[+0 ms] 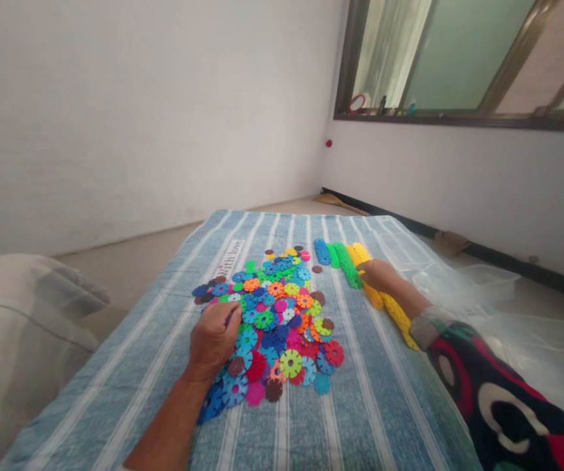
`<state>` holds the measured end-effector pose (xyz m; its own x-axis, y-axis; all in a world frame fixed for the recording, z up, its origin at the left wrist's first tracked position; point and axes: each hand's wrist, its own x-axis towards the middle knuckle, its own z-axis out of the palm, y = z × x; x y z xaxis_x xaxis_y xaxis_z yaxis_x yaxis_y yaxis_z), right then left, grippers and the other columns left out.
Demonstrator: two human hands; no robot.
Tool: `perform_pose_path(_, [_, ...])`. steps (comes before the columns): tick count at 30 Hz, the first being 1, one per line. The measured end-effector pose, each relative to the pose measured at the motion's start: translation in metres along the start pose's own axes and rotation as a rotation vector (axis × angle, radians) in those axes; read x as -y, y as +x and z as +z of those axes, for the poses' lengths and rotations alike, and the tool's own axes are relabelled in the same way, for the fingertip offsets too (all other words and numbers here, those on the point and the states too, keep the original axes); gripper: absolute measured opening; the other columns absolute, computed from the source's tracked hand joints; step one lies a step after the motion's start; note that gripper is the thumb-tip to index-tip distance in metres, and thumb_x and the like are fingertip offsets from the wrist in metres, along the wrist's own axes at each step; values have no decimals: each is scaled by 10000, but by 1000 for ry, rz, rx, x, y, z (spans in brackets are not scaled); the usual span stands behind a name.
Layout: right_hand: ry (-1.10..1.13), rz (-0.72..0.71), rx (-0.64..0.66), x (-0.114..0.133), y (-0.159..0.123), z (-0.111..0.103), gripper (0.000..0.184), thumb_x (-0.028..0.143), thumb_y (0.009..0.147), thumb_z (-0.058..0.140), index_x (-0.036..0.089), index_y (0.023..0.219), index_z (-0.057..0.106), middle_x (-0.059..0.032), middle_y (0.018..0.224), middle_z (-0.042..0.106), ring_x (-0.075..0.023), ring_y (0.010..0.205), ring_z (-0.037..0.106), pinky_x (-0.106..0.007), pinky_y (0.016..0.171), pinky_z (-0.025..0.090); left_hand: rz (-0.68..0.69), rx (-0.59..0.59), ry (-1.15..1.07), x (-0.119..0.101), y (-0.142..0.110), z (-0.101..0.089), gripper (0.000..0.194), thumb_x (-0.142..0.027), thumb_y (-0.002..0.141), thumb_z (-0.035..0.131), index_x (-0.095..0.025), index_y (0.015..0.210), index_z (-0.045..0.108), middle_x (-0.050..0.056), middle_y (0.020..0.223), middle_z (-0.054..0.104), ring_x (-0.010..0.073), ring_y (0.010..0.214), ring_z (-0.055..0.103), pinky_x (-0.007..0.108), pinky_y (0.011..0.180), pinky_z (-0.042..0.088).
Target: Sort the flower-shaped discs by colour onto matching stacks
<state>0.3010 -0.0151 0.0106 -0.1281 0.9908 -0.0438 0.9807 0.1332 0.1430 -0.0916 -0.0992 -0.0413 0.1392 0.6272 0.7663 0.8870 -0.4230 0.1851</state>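
Note:
A wide pile of notched plastic discs (pixel 275 318) in many colours lies on the striped tablecloth (pixel 301 445). My left hand (pixel 214 337) rests at the pile's left edge, its fingers curled closed; a bit of dark blue shows by the thumb, but what it holds is unclear. To the right, discs are lined up in rows: a blue row (pixel 321 252), a green row (pixel 347 267) and a long yellow row (pixel 398 319). My right hand (pixel 379 275) reaches over the yellow row, fingertips drawn together at its left side. Anything pinched there is hidden.
Clear plastic containers (pixel 493 282) stand along the table's right side. A printed "with love" label (pixel 231 258) is on the cloth left of the pile. A pale covered seat (pixel 12 353) is beyond the left edge. Walls and a window (pixel 463 59) enclose the far side.

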Motion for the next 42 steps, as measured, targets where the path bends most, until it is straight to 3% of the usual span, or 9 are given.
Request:
perform_pose_path(6, [-15, -14, -1, 10, -10, -1, 337, 292, 890, 496, 249, 1199, 623, -111, 1051, 701, -236, 960, 659, -279, 731, 432, -100, 51, 71, 12, -3, -4, 281, -327, 878, 431, -176, 819, 660, 76, 818, 705, 228, 797, 627, 339, 769, 495])
perform_pose_path(12, [-25, -114, 22, 37, -25, -1, 241, 310, 871, 523, 225, 1039, 675, -108, 945, 716, -253, 905, 670, -284, 698, 424, -217, 97, 122, 20, -8, -10, 253, -301, 842, 448, -188, 820, 673, 74, 839, 714, 225, 817, 627, 333, 767, 498])
perform_pose_path(16, [-8, -175, 4, 58, -39, -2, 247, 306, 890, 504, 234, 1061, 667, -109, 936, 721, -249, 898, 672, -279, 687, 411, -220, 145, 109, 22, -11, -10, 222, -300, 820, 478, -193, 802, 672, 72, 846, 713, 223, 837, 622, 347, 803, 495])
perform_pose_path(23, [100, -365, -73, 108, -60, -11, 238, 292, 930, 457, 240, 1015, 673, -83, 874, 729, -205, 807, 671, -260, 641, 337, -135, 305, 6, 14, -10, -9, 173, -321, 763, 599, -196, 863, 667, 75, 907, 699, 254, 905, 612, 402, 837, 489])
perform_pose_path(26, [121, -474, -141, 134, -67, -18, 221, 268, 928, 473, 189, 884, 674, -91, 843, 711, -189, 795, 644, -266, 681, 329, -150, 314, 27, 13, -10, -9, 171, -308, 769, 590, -186, 864, 664, 81, 906, 699, 261, 904, 608, 402, 826, 491])
perform_pose_path(31, [220, -583, -258, 177, -67, -19, 205, 267, 931, 480, 178, 895, 661, -77, 889, 674, -192, 877, 592, -289, 756, 342, -168, 271, 88, 18, -11, -9, 199, -279, 761, 571, -187, 908, 668, 92, 941, 695, 262, 932, 601, 393, 846, 484])
perform_pose_path(38, [242, -473, -285, 215, -55, -4, 352, 474, 879, 554, 147, 912, 680, -161, 1095, 592, -291, 1079, 478, -405, 871, 388, -189, 217, 138, 18, -12, -11, 209, -197, 744, 525, -173, 899, 662, 113, 943, 665, 280, 940, 579, 430, 861, 469])
perform_pose_path(42, [238, -447, -265, 220, -56, -2, 328, 459, 860, 587, 152, 918, 686, -165, 1130, 581, -308, 1144, 433, -437, 905, 384, -152, 204, 114, 14, -11, -6, 192, -237, 796, 517, -177, 902, 665, 115, 1015, 650, 276, 1033, 556, 441, 951, 439])
